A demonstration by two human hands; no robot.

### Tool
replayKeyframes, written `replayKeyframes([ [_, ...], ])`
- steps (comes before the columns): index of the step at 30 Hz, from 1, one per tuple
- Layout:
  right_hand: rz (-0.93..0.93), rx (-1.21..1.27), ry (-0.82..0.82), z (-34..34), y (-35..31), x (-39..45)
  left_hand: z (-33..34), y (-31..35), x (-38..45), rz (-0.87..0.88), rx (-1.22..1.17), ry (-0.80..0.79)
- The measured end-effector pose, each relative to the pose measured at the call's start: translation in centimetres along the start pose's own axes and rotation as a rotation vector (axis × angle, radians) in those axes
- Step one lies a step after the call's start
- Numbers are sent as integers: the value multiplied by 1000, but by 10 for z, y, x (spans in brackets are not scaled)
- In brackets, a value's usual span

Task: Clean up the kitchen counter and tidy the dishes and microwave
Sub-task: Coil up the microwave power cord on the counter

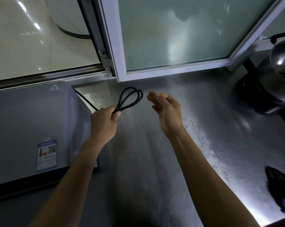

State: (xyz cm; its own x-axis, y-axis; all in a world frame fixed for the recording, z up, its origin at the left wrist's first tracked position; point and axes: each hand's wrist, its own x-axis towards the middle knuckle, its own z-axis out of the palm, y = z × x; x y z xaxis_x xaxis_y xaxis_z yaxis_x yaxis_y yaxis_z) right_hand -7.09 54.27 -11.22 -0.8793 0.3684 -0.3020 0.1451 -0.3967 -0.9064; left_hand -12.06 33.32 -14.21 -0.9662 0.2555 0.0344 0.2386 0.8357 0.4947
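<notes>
Only the left hand point(104, 118) pinches the looped cord point(130, 99); right hand point(167, 110) loose

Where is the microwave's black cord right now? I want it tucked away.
In the head view, the black cord is looped in the left hand, held above the steel counter just right of the microwave.

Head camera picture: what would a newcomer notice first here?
At centre, the left hand pinches a looped black cord above the steel counter, while the right hand hangs open beside it. The grey microwave fills the left; a dark metal pot stands far right.
</notes>
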Motion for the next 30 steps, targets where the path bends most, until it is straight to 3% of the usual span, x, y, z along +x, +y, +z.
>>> replayKeyframes([
  [9, -78, -156, 33, -2, 4, -3, 0, -2, -4, 12, 0, -2],
  [18, -204, -377, -80, -5, 3, -9, 0, -3, -5, 12, 41, -18],
  [23, -143, -399, -91, -6, -2, -10, 0, -1, -4, 27, 76, -31],
  [30, -129, -667, -171, -4, -6, -11, 5, 0, -1, 54, 100, 0],
])
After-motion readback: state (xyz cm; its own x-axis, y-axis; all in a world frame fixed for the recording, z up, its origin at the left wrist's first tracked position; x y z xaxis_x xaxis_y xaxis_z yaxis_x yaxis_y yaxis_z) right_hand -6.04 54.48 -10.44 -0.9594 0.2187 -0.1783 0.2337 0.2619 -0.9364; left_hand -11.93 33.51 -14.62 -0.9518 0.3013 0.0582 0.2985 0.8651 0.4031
